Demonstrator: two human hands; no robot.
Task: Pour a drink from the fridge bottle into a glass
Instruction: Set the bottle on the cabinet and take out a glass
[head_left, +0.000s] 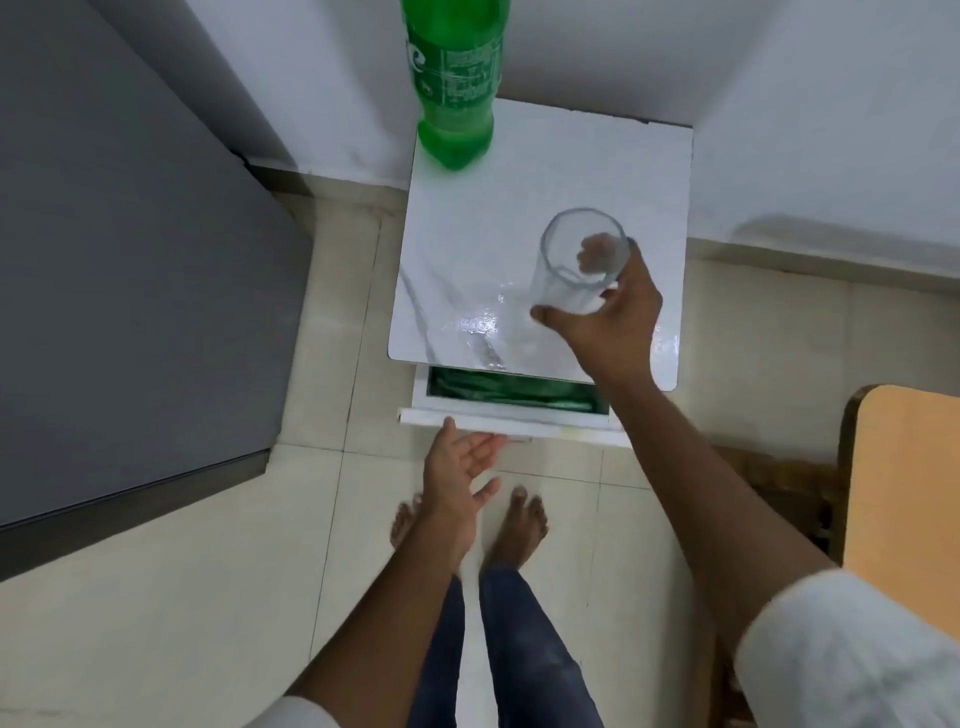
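A clear empty glass (566, 260) is held tilted just above the white marble-look top of a small cabinet (467, 244), and my right hand (608, 317) is shut around its lower part. A green plastic bottle (457, 88) with a printed label stands upright at the far left corner of that top; its upper part is out of frame. My left hand (457, 478) is open, palm up, fingers touching the front edge of the pulled-out drawer (519, 421) below the top.
The grey fridge (130, 260) fills the left side. The open drawer holds green packaging (509, 389). An orange-brown table edge (904, 493) is at the right. White walls stand behind the cabinet. My bare feet (514, 525) are on the beige tile floor.
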